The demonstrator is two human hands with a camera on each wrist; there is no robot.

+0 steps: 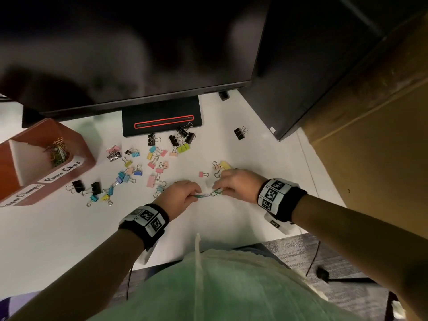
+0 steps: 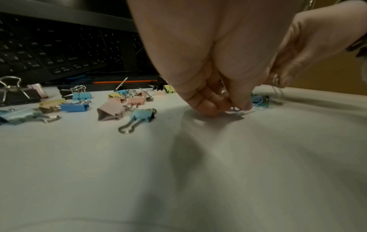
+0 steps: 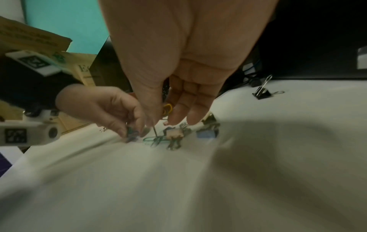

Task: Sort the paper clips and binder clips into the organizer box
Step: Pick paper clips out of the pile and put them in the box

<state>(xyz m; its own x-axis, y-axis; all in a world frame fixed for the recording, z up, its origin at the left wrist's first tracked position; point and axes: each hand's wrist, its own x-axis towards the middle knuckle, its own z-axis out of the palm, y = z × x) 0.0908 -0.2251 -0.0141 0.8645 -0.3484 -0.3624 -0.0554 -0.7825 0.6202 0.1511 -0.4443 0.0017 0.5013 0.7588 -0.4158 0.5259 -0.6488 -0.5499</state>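
My left hand (image 1: pixel 196 196) pinches blue-green paper clips (image 1: pixel 201 196) just above the white desk (image 1: pixel 69 228); they also show as paper clips (image 3: pixel 131 135) in the right wrist view. My right hand (image 1: pixel 219 192) faces it, fingertips pinching a green paper clip (image 1: pixel 215 193), the same green paper clip (image 3: pixel 157 139) touching the desk, with a yellow paper clip (image 3: pixel 167 109) tucked under its fingers. The red-brown organizer box (image 1: pixel 81 144) stands at the far left; its labelled paper-clip compartment holds a heap of clips (image 1: pixel 58 150). Several coloured and black binder clips (image 1: pixel 139 172) lie scattered between box and hands.
A black monitor (image 1: pixel 127 54) and its stand base (image 1: pixel 162 117) sit behind the clips, a keyboard (image 2: pixel 49 51) beneath it. One black binder clip (image 1: pixel 239 133) lies apart at the right. A dark cabinet (image 1: pixel 312 77) and a cardboard box (image 1: pixel 370 147) bound the right side.
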